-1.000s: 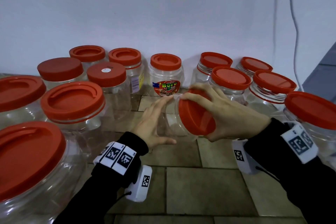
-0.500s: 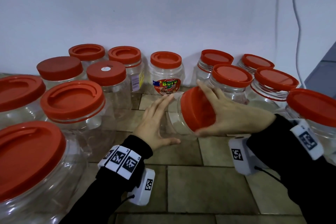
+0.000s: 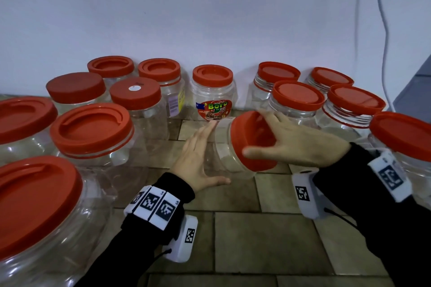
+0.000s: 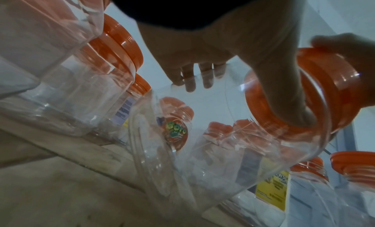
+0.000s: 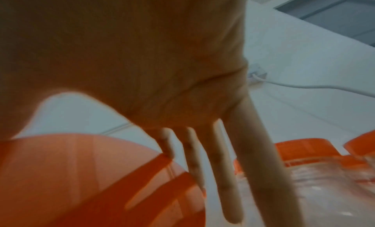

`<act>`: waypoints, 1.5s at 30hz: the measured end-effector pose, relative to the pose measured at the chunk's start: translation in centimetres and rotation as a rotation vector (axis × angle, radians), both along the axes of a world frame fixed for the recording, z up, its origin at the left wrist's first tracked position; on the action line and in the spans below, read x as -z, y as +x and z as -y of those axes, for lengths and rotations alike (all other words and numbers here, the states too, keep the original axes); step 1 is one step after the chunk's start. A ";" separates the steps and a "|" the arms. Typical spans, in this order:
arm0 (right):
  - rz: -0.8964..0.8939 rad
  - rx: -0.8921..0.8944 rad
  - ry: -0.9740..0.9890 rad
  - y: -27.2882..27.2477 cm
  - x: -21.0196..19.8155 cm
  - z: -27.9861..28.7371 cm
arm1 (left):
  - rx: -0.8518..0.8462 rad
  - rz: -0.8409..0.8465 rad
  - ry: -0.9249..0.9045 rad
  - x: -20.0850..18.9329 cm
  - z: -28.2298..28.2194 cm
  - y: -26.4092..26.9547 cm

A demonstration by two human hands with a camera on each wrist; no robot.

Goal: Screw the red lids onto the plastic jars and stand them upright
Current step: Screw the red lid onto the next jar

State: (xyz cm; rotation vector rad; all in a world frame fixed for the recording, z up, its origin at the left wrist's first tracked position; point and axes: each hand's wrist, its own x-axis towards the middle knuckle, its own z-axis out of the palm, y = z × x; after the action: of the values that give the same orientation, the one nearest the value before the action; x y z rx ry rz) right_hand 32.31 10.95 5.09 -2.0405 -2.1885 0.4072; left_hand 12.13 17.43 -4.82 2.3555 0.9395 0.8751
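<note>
Left hand [image 3: 198, 158]: I have it laid against the clear side of the jar, fingers straight, thumb spread beneath; nothing clamped.
Jar [image 3: 219, 147]: clear plastic, tipped on its side over the tiled floor [image 3: 256, 240] in the middle, lid end pointing right and toward me; nothing shows inside it.
Lid [image 3: 254, 140]: red, sitting on the jar's mouth.
Right hand [image 3: 296, 144]: I hold it spread over the lid, fingers straight, thumb along the near rim; the right wrist view is blurred.
Standing jars [image 3: 91, 137]: capped red, upright on both sides and along the far wall; the nearest left one is cut off.
</note>
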 end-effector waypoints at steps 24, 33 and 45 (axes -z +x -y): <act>-0.009 -0.244 -0.030 -0.1 -0.5 -0.9 | -0.081 0.019 -0.029 0.1 -0.3 -0.5; 0.005 0.165 -0.074 -0.9 0.2 -1.3 | -0.042 -0.010 -0.027 -0.4 0.0 0.1; -0.073 0.164 -0.071 -0.8 0.1 -1.5 | -0.047 0.005 -0.019 -0.5 0.1 0.2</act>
State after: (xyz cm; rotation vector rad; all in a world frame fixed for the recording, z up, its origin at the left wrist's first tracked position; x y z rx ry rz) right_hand 31.49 12.48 4.95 -2.1851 -1.9744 0.5376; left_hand 12.30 17.36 -4.34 2.3230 0.9999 0.8858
